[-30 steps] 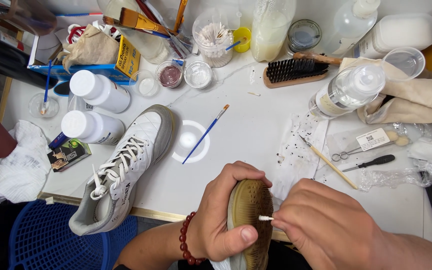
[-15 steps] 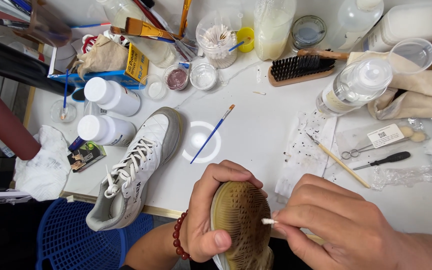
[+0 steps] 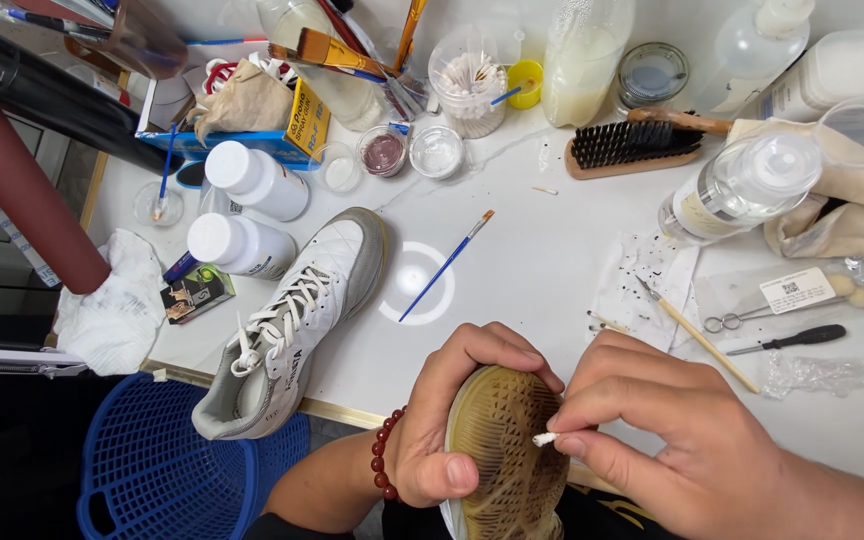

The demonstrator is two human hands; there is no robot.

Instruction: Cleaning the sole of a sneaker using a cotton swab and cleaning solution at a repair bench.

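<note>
My left hand [image 3: 457, 415], with a red bead bracelet at the wrist, grips a shoe [image 3: 507, 450] turned sole-up at the bottom centre. Its yellowed, grimy tread faces me. My right hand [image 3: 667, 435] pinches a cotton swab [image 3: 546, 438], whose white tip touches the right edge of the sole. A second white sneaker [image 3: 292, 320] lies on its side on the white table [image 3: 532, 240], to the left of my hands, laces showing.
A blue paintbrush [image 3: 447, 265] rests across a small round dish. Two white bottles [image 3: 252, 180] stand left of the sneaker. A black bristle brush [image 3: 632, 145], jars, a swab cup [image 3: 467, 75], a clear bottle [image 3: 742, 185], scissors [image 3: 737, 320] and a blue basket [image 3: 177, 470] surround the work area.
The view has shifted slightly, so the table items sit lower and more to the right. My hands stay on the shoe, the swab still at the sole's right edge.
</note>
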